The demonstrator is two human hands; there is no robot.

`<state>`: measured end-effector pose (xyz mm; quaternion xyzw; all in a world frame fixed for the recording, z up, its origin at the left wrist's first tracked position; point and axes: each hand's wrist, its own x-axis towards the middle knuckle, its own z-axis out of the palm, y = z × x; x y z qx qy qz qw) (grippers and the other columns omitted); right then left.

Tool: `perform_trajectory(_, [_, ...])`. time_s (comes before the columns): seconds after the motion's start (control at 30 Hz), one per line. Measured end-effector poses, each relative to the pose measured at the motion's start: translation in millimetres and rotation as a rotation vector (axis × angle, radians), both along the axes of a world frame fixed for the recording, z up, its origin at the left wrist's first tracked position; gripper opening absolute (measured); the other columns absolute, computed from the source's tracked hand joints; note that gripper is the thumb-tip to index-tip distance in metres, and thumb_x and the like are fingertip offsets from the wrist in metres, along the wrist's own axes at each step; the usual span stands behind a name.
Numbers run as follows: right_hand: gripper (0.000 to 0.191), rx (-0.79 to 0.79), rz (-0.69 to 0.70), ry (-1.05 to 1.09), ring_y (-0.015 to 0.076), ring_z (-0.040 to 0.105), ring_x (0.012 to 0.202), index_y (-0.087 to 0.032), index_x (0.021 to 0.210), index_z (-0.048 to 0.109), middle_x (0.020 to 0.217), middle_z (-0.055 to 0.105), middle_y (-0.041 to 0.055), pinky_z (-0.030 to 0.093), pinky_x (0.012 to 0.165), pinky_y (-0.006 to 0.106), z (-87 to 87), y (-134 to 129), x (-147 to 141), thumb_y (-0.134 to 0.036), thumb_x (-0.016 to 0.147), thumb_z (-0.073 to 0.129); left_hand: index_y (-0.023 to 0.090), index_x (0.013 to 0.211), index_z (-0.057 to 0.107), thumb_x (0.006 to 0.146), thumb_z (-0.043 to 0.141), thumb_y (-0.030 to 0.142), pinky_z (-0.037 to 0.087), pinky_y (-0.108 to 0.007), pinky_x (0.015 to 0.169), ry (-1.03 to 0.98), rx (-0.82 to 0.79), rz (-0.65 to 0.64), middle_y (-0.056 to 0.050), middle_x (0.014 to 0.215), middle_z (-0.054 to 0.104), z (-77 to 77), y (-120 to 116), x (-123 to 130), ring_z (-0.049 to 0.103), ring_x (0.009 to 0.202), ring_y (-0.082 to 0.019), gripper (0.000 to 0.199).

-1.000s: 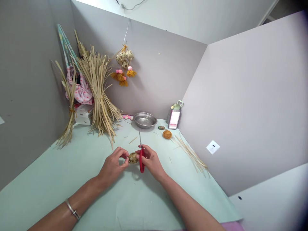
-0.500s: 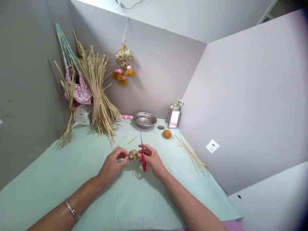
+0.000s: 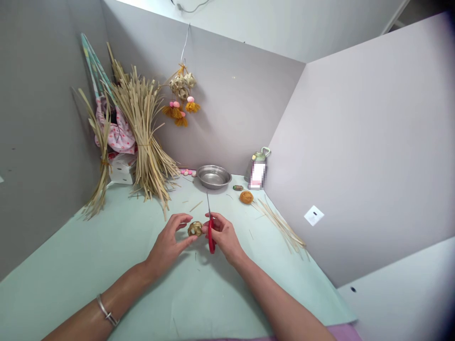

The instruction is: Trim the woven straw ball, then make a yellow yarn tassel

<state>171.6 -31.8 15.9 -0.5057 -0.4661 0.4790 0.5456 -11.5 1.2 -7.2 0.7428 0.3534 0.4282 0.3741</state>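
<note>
A small woven straw ball (image 3: 195,229) is at the middle, just above the tabletop. My right hand (image 3: 224,235) pinches its right side between the fingertips. The same hand carries red-handled scissors (image 3: 212,233), blades pointing away toward the back of the table. To the left of the ball, my left hand (image 3: 175,238) is open, thumb and fingers spread around it. The left thumb tip lies at the ball's lower edge; whether it touches I cannot tell.
Behind the hands stands a steel bowl (image 3: 213,177). Bundles of dry straw (image 3: 144,142) lean at the left. Woven balls with tassels (image 3: 182,87) hang on the back wall. Toward the right are a ball of orange yarn (image 3: 246,197), loose straw strips (image 3: 282,225) and a bottle (image 3: 256,173).
My left fingers have parted from their pinch on the ball's left side and spread around it. The ball has shifted slightly left, still in my right fingertips with the scissors.
</note>
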Motion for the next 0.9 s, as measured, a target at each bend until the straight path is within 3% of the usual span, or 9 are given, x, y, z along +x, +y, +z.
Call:
perform_trajectory(0.1, [0.047,0.009,0.012,0.004,0.0184,0.063,0.073,-0.018,0.105,0.062,0.082,0.068,0.0036,0.052,0.069,0.032,1.0,-0.1,-0.7,-0.040,0.066,0.079,0.025,0.118,0.055,0.083,0.068,0.031,0.050,-0.046,0.101,-0.062,-0.194,-0.090,-0.009,0.122,0.064,1.4,0.3,1.8,0.063,0.113,-0.026,0.038])
perform_trajectory(0.17, [0.047,0.037,-0.017,-0.018,0.0189,0.064,0.076,-0.018,0.105,0.061,0.083,0.069,0.0037,0.052,0.072,0.033,1.9,1.2,1.4,-0.039,0.067,0.079,0.023,0.114,0.056,0.083,0.068,0.032,0.052,-0.046,0.097,-0.088,-0.254,-0.082,-0.009,0.116,0.068,1.7,1.7,2.0,0.066,0.107,-0.026,0.034])
perform_trajectory(0.3, [0.047,0.096,-0.066,-0.063,0.0171,0.061,0.072,-0.020,0.104,0.061,0.076,0.065,-0.0005,0.050,0.072,0.031,3.6,2.9,6.3,-0.036,0.064,0.080,0.023,0.111,0.057,0.082,0.068,0.030,0.050,-0.045,0.099,-0.044,-0.128,0.023,-0.006,0.113,0.065,0.7,3.6,0.5,0.066,0.104,-0.024,0.031])
perform_trajectory(0.6, [0.039,0.152,-0.009,-0.126,0.0202,0.065,0.082,-0.020,0.102,0.062,0.087,0.070,0.0032,0.051,0.078,0.033,-1.3,-5.2,-9.4,-0.032,0.068,0.077,0.025,0.109,0.055,0.087,0.061,0.024,0.052,-0.039,0.091,0.118,0.142,0.047,-0.004,0.108,0.057,1.3,-2.1,1.2,0.062,0.099,-0.021,0.023])
perform_trajectory(0.9, [0.031,0.173,0.036,-0.177,0.0135,0.053,0.067,-0.019,0.097,0.065,0.076,0.062,-0.0022,0.045,0.066,0.026,-1.8,-2.8,-4.2,-0.020,0.067,0.069,0.024,0.108,0.055,0.086,0.060,0.021,0.052,-0.035,0.084,0.184,0.156,-0.003,-0.004,0.107,0.056,3.4,-6.6,1.0,0.061,0.095,-0.020,0.023])
